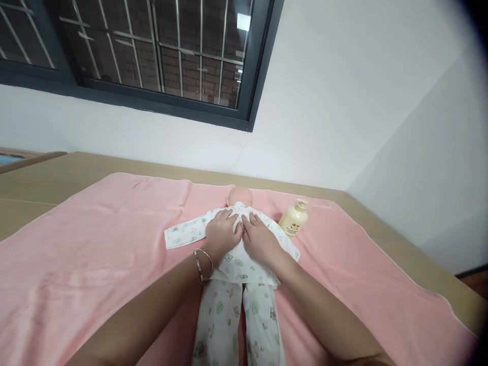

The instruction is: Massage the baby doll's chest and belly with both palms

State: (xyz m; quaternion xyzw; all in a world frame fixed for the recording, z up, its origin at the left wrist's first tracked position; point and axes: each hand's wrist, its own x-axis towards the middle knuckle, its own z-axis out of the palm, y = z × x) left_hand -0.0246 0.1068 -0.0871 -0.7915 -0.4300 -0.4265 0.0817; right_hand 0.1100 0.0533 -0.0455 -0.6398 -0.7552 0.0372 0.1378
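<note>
A baby doll (240, 196) lies on a pink blanket, its head toward the wall. It wears a white printed top (238, 262) and matching white trousers (219, 315). My left hand (222, 231) rests flat on the left of the doll's chest, fingers stretched toward its neck, a silver bangle (199, 264) at the wrist. On the right side of the chest lies my right hand (261, 238), also flat with fingers extended. The thumbs nearly meet at the middle. One sleeve (186, 233) reaches out to the left; the other is partly behind my right hand and forearm.
A pale yellow pump-type bottle (294, 218) leans on the blanket right of the doll, close to the sleeve. The pink blanket (95, 254) covers much of a tan surface (91, 162). Behind it stand a white wall (305, 101) and a barred, dark-framed window (163, 56).
</note>
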